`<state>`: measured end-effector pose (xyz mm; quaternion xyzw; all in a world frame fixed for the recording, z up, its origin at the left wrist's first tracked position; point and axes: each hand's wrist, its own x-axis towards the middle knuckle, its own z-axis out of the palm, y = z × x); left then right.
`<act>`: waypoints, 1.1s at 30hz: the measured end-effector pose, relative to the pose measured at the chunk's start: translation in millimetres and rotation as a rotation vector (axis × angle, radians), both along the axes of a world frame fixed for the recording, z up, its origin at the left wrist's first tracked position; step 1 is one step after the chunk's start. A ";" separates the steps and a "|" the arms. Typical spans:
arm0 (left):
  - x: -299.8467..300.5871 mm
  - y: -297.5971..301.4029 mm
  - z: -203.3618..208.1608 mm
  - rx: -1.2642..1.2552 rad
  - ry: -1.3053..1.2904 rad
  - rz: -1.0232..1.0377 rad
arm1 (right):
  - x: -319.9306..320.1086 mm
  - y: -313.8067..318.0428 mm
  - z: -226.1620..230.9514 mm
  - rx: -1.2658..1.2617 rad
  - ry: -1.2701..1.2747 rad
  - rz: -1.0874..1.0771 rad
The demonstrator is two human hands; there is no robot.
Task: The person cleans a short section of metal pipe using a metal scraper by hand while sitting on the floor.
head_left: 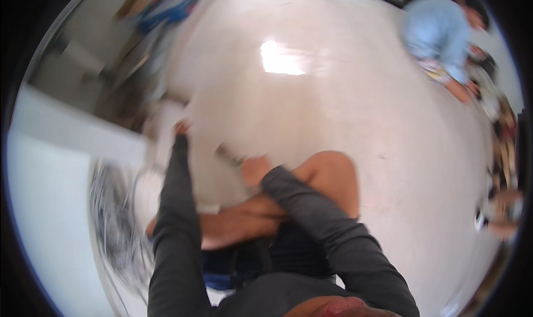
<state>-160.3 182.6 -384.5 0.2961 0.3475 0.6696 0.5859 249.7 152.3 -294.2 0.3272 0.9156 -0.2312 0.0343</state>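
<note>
My right hand [256, 170] is closed around a short tool [227, 152] with a dark, blunt end. Blur hides its exact kind; the end points left, above the pale floor [366, 122]. Farther forward and to the left, my left arm stretches out straight. My left hand [182, 128] is beside a pale, blurred object [161, 117], and I cannot tell whether they touch. Motion smears the left fingers. My bare crossed legs [239, 225] lie beneath both forearms.
A tangle of grey wires [114, 222] lies to my left beside a white panel [50, 189]. Blurred clutter [130, 72] with a blue bag [172, 7] stands at far left. A person in light blue [436, 31] bends down at far right; more people are along the right edge.
</note>
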 end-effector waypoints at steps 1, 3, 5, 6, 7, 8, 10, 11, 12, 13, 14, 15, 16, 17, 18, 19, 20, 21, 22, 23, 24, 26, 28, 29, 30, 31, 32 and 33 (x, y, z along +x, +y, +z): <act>31.2 22.4 -26.0 -0.177 0.122 0.023 | 19.1 1.6 -16.6 0.019 -0.044 -0.048; -27.5 -8.3 -26.6 -0.659 0.479 0.395 | -4.1 -19.1 -4.6 -0.105 -0.030 -0.012; -124.7 -73.7 28.9 -0.997 1.010 0.572 | -43.0 -32.5 33.8 -0.116 0.048 0.175; -102.7 -59.3 -7.6 -1.114 1.125 0.512 | -27.0 -28.9 19.6 -0.153 -0.019 0.131; -95.6 -51.3 -20.6 -1.166 1.179 0.480 | -25.6 -35.0 20.5 -0.173 -0.063 0.133; -93.6 -49.4 -18.2 -1.201 1.230 0.473 | -28.2 -40.3 19.0 -0.161 -0.072 0.127; -83.8 -33.2 -27.2 -1.279 1.329 0.428 | -24.5 -32.3 15.7 -0.178 -0.119 0.144; -84.7 -33.9 -33.1 -1.320 1.378 0.400 | -28.0 -41.0 15.3 -0.210 -0.149 0.177; -88.6 -32.6 -33.5 -1.348 1.418 0.381 | -31.0 -50.0 13.3 -0.242 -0.176 0.212; -92.2 -28.0 -29.2 -1.359 1.440 0.372 | -36.4 -53.3 13.1 -0.247 -0.173 0.223; -93.0 -23.1 -28.9 -1.359 1.473 0.359 | -40.1 -55.1 9.7 -0.255 -0.171 0.230; -97.7 -21.5 -25.2 -1.377 1.496 0.358 | -43.1 -54.5 7.4 -0.259 -0.162 0.251; -98.5 -18.2 -26.5 -1.384 1.515 0.355 | -43.0 -54.2 4.8 -0.253 -0.162 0.236; -97.8 -13.5 -30.0 -1.391 1.529 0.342 | -41.8 -54.4 1.5 -0.248 -0.165 0.223; -101.0 -11.8 -28.5 -1.397 1.549 0.341 | -43.1 -56.3 2.6 -0.245 -0.160 0.218; -101.4 -9.6 -30.3 -1.404 1.565 0.333 | -42.8 -57.3 2.6 -0.251 -0.166 0.215; -101.8 -9.9 -32.5 -1.412 1.576 0.323 | -40.9 -58.1 1.6 -0.257 -0.173 0.213; -104.0 -7.8 -30.9 -1.417 1.590 0.324 | -41.8 -55.6 5.3 -0.256 -0.174 0.213; -105.7 -8.5 -29.6 -1.418 1.605 0.324 | -42.2 -53.1 8.7 -0.268 -0.185 0.218; -107.1 -10.3 -28.2 -1.424 1.605 0.328 | -42.0 -50.8 12.2 -0.281 -0.195 0.224; -106.6 -13.2 -28.8 -1.428 1.617 0.324 | -42.1 -51.0 13.8 -0.296 -0.207 0.233; -108.8 -20.7 -25.9 -1.447 1.631 0.332 | -44.7 -51.7 7.6 -0.297 -0.203 0.220; -108.5 -33.6 -22.8 -1.463 1.638 0.343 | -42.5 -50.7 9.0 -0.301 -0.211 0.216; -107.1 -38.0 -22.5 -1.473 1.647 0.353 | -41.8 -49.3 9.5 -0.306 -0.216 0.221; -104.5 -44.1 -22.9 -1.471 1.652 0.357 | -41.5 -48.3 10.3 -0.311 -0.220 0.228; -101.2 -49.7 -22.4 -1.462 1.660 0.364 | -41.8 -46.5 11.2 -0.329 -0.222 0.236; -98.5 -59.5 -20.6 -1.476 1.663 0.375 | -40.7 -44.6 11.6 -0.347 -0.224 0.245; -105.8 -72.1 -4.6 -1.483 1.664 0.425 | -47.3 -43.9 17.6 -0.347 -0.212 0.267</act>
